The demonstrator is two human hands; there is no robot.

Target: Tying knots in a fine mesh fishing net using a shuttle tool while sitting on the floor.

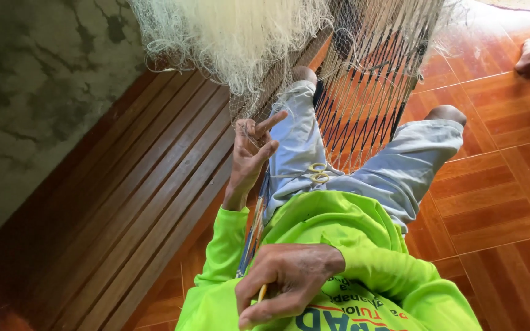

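Pinching the white net between its fingers, the left hand is raised beside the left knee. The right hand, close to the chest, has its fingers closed around one thin yellow stick. One pair of yellow-handled scissors lies on the lap, above the wooden slats.

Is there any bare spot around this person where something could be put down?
Yes. The wooden slats are bare between the mottled wall and the left hand. The orange tiles are bare right of the shorts. It is crowded in the middle: net drapes over the knees, scissors lie on the lap, and the right hand grips a thin stick.
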